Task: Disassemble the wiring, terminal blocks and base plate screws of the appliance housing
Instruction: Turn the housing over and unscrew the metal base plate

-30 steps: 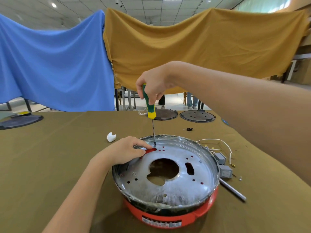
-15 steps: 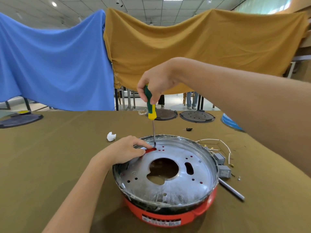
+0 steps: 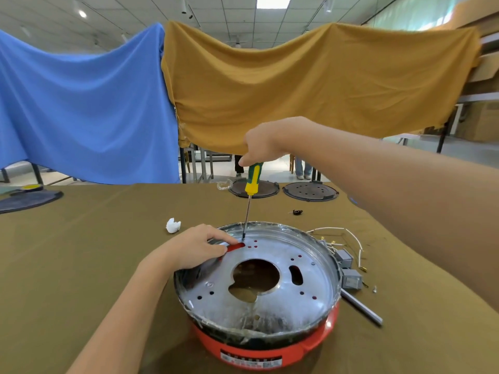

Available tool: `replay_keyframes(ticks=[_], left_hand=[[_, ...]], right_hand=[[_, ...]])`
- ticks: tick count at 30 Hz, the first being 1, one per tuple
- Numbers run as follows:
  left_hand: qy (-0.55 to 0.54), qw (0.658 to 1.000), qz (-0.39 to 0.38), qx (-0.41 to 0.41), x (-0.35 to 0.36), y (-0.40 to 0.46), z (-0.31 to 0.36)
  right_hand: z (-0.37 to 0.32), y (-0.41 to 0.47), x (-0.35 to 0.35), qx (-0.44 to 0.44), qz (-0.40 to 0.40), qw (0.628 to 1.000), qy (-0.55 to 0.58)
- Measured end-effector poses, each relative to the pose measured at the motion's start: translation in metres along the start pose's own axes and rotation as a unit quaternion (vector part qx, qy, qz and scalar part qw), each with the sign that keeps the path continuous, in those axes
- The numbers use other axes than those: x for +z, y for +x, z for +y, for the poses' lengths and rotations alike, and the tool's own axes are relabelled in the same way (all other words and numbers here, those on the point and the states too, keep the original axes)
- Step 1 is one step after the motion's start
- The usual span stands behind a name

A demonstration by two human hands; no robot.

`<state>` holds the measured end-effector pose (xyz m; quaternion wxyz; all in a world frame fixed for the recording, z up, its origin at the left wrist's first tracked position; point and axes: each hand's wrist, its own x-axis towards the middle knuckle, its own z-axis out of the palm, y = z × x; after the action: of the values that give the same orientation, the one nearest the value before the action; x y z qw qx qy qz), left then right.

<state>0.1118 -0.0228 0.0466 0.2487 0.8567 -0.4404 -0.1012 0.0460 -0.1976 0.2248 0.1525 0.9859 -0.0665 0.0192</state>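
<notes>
The red appliance housing lies upside down on the table, its round silver base plate facing up with a large central hole. My right hand grips the green and yellow screwdriver by the handle top. The shaft stands nearly upright, with its tip on the plate's far left part near a red slot. My left hand rests on the plate's left rim, fingers reaching toward the red slot beside the tip. Loose white wires and grey terminal blocks lie to the right of the housing.
A grey metal rod lies right of the housing beside a small loose screw. A white scrap sits to the left, a small black part behind. Two dark round plates lie at the far edge. Blue and mustard cloths hang behind.
My right hand has slid up to the top of the screwdriver handle, showing more of the green grip. The tip stays at the same spot and my left hand has not moved.
</notes>
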Motion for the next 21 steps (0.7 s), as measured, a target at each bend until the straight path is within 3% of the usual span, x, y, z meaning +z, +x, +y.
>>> replay_keyframes(ticks=[4,8,10,12,15,16,18,21], left_hand=[[-0.010,1.000,0.005,0.003,0.001,0.000,0.000],[-0.008,1.000,0.001,-0.001,0.000,-0.001,-0.001],[-0.007,1.000,0.003,0.001,0.000,-0.002,-0.001],[-0.011,1.000,0.008,0.001,0.000,-0.002,-0.002],[-0.010,1.000,0.007,0.002,0.000,-0.002,-0.002],[-0.007,1.000,0.005,0.003,0.000,-0.002,-0.001],[-0.006,1.000,0.003,0.005,0.000,-0.002,-0.001],[-0.006,1.000,0.001,0.003,0.000,-0.001,-0.002]], right_hand=[[0.002,-0.002,-0.002,-0.099,-0.006,0.976,0.195],[-0.016,-0.002,-0.007,-0.114,-0.015,0.958,0.264],[-0.024,-0.003,-0.011,-0.085,-0.030,0.964,0.250],[-0.027,-0.002,-0.013,-0.036,-0.027,0.986,0.162],[-0.029,0.001,-0.010,0.004,0.056,0.998,-0.038],[-0.030,0.001,-0.009,-0.008,0.070,0.996,-0.055],[-0.026,0.003,-0.010,-0.033,0.027,0.998,-0.034],[-0.022,0.002,-0.017,-0.079,-0.031,0.991,0.107]])
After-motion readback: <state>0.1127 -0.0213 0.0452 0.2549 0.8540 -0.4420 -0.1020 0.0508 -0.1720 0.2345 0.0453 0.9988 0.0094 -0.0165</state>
